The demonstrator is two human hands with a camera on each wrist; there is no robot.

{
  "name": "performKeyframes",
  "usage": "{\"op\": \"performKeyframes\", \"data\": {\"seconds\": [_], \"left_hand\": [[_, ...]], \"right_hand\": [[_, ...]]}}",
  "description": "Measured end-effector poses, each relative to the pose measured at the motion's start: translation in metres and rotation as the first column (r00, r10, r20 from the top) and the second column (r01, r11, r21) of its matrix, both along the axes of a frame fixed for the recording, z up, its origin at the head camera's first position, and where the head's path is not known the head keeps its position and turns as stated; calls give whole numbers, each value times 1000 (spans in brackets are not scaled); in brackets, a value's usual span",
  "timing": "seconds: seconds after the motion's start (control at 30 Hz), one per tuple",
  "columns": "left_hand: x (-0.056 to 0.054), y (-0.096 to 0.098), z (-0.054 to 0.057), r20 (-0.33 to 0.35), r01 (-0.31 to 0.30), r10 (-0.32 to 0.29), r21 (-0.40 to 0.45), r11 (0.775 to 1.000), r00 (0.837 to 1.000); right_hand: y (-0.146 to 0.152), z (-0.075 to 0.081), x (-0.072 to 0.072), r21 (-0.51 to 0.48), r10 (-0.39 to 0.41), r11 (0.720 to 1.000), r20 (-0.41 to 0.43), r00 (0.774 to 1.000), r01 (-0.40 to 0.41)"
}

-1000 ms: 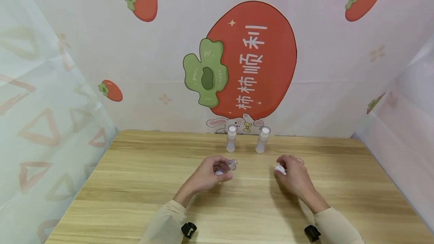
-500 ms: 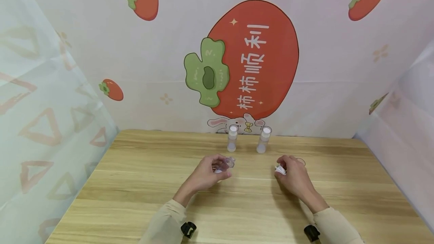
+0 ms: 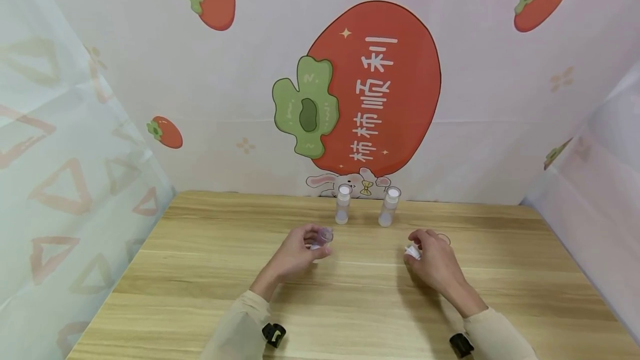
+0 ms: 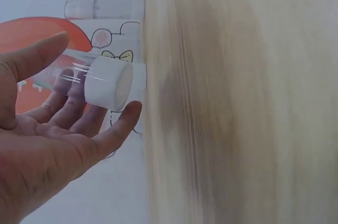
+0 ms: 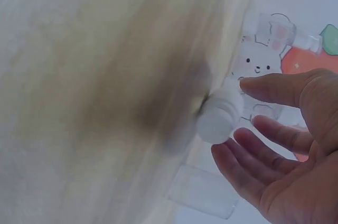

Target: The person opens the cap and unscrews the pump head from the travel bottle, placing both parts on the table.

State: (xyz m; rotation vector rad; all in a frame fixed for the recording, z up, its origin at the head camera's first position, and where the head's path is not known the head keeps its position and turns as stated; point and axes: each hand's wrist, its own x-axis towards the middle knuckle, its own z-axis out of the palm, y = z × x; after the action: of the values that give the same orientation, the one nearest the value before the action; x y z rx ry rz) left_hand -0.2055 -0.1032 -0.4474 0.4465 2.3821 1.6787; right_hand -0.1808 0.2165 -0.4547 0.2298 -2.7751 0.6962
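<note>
Bottles [image 3: 342,205], two, upright at back, contents unclear; left grip [image 3: 296,251] holding clear container [image 4: 106,82]; right grip [image 3: 436,259] pinching white piece [image 5: 217,122].

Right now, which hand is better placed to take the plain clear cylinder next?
Probably the right hand: though holding a white piece, it is near the clear cylinder. The left hand, farther off, holds a container.

Worktop [image 3: 360,304]: pale wood, grain running sideways
Left bottle [image 3: 342,207]: see-through, upright near back edge
Right bottle [image 3: 388,209]: likewise, apart from it
Clear cup [image 5: 203,192]: upright, farther right, nearer the front
</note>
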Motion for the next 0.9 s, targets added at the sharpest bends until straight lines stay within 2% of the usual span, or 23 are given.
{"op": "performKeyframes", "data": {"seconds": [0.1,0.23,0.47,0.67,0.9], "left_hand": [[-4,-4,-2,35,-71,69,40,997,997],[-9,-8,-4,76,-170,165,66,983,983],[-14,-19,-6,89,-288,287,7,958,954],[-17,-36,-6,80,-354,352,-1,935,932],[-17,-52,-7,100,-396,393,16,918,914]], "right_hand": [[0,3,2,12,5,1000,-14,1000,-5],[-1,7,5,33,15,999,-14,1000,-15],[1,12,7,45,34,998,19,999,-34],[1,14,8,46,45,998,40,998,-47],[2,16,8,44,51,998,54,997,-53]]}}
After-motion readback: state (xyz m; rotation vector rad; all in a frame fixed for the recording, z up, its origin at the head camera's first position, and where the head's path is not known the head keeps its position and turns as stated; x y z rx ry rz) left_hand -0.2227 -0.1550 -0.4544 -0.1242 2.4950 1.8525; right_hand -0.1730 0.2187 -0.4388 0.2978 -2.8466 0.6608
